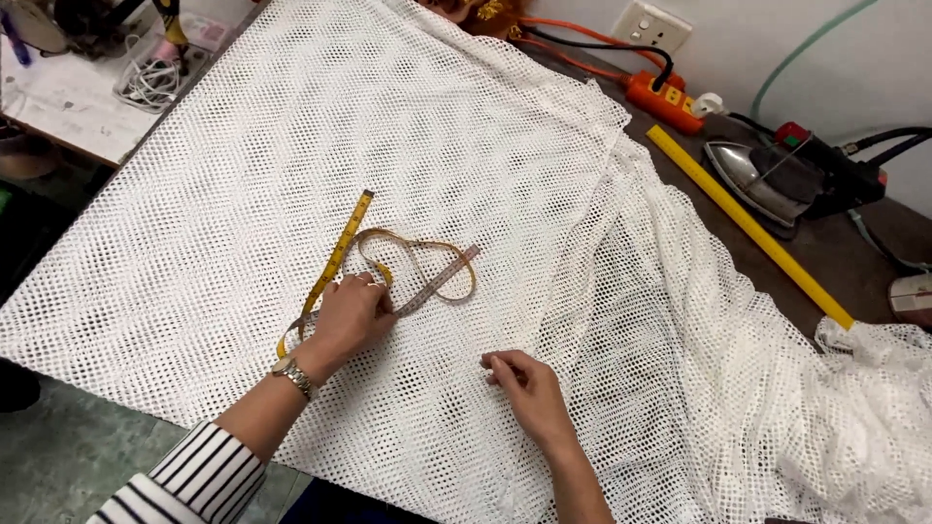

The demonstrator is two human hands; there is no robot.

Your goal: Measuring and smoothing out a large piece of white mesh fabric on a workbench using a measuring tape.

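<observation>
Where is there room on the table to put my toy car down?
The flat white net cloth is bare above the tape measure, and again between the right hand and the bunched cloth. A strip of dark table lies between the yellow ruler and the iron. It is crowded around the left hand and the orange power strip.
</observation>
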